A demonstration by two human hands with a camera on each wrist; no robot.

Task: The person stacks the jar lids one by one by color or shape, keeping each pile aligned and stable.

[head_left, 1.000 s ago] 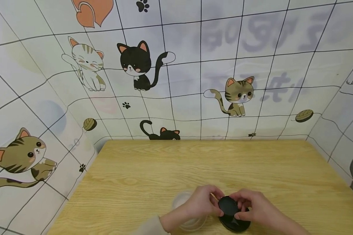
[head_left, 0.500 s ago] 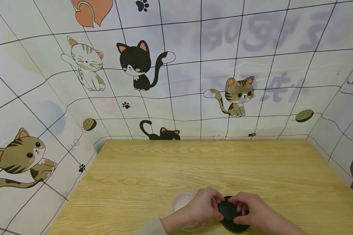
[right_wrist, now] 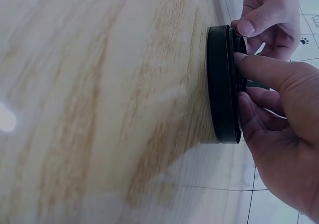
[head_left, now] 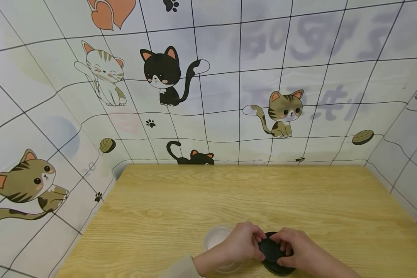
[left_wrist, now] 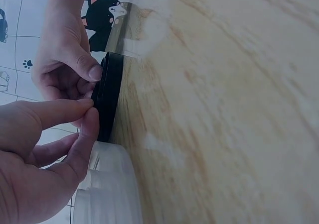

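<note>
A small black disc lies over a wider round black lid at the table's front, right of centre. My left hand pinches the disc's left edge between thumb and fingers. On the opposite edge, the right hand holds it with curled fingers and thumb. The left wrist view shows the black lid seated on the tabletop, and both hands' fingertips at its upper face. Beneath the left wrist is a clear plastic container, partly hidden by the forearm. In the right wrist view, the disc's rim shows between the hands.
The wooden table stretches back and to both sides of the hands. A white grid-patterned cloth with cartoon cats hangs behind and at both sides. The clear container stands close beside the black lid.
The small black disc has tipped from a raised tilt to lying flatter over the wider lid, with both hands still on it. The head view has shifted slightly.
</note>
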